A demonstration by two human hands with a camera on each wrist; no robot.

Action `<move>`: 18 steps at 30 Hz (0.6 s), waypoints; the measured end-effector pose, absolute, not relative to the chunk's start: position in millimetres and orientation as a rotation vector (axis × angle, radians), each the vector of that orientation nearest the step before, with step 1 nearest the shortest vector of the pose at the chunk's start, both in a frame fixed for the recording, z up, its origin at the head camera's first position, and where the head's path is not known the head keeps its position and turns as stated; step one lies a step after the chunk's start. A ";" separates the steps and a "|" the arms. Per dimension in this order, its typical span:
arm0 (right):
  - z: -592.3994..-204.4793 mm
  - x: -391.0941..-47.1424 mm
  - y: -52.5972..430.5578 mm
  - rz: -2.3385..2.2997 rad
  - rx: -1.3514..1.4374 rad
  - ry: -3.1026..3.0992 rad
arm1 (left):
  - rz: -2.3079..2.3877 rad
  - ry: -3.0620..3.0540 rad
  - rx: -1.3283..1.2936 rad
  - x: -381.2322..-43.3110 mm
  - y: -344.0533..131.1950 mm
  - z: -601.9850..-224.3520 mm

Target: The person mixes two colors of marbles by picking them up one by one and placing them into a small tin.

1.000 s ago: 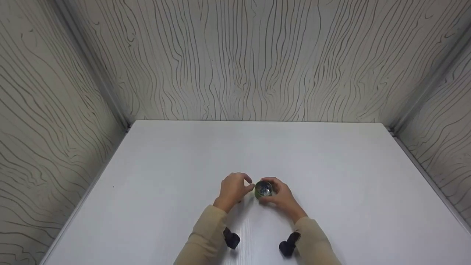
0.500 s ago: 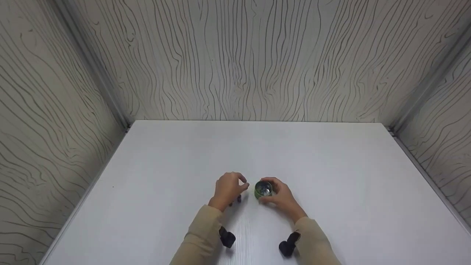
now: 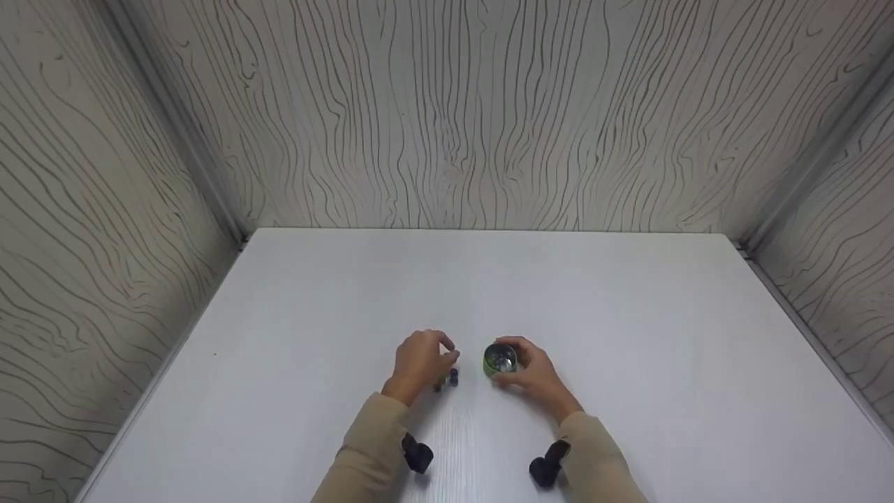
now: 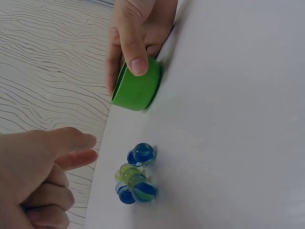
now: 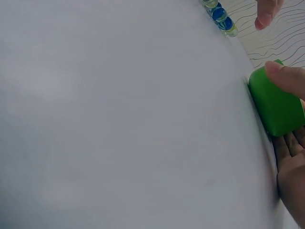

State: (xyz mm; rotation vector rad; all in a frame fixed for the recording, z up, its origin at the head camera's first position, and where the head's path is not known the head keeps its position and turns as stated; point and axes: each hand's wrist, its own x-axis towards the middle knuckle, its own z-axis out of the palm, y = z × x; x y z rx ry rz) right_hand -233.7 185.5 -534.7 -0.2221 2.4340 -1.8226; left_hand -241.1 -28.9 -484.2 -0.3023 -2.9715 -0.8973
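Observation:
In the head view, my right hand (image 3: 536,372) grips a small green cup (image 4: 137,91) from its right side, thumb and fingers around the wall. The cup stands upright on the table, and its inside shows shiny, bluish glints. To the left, my left hand (image 3: 419,360) hovers over a cluster of several glass marbles (image 4: 143,152), blue, clear and yellow-green. Its thumb and index finger reach out with a small gap and nothing between them; the other fingers are bent in. Part of the marble group is hidden under the left hand in the head view.
A white table (image 3: 335,293) carries everything. Patterned panels stand behind it and at both sides, including the back wall (image 3: 447,119). Each sleeved forearm bears a black wrist camera, the left camera (image 3: 419,457) and the right camera (image 3: 546,469).
My left hand has moved left, away from the cup and over the marbles, uncovering some of them. My right hand and the cup have stayed in place.

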 end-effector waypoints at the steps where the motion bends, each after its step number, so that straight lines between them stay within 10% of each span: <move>1: -535.1 -233.8 185.4 -1.820 -0.218 2.436 | -0.895 -2.975 -0.301 -241.1 -30.6 -484.0; 18: -532.4 -233.0 185.6 -1.817 -0.232 2.424 | -0.901 -3.095 -0.318 -238.0 -56.3 -480.5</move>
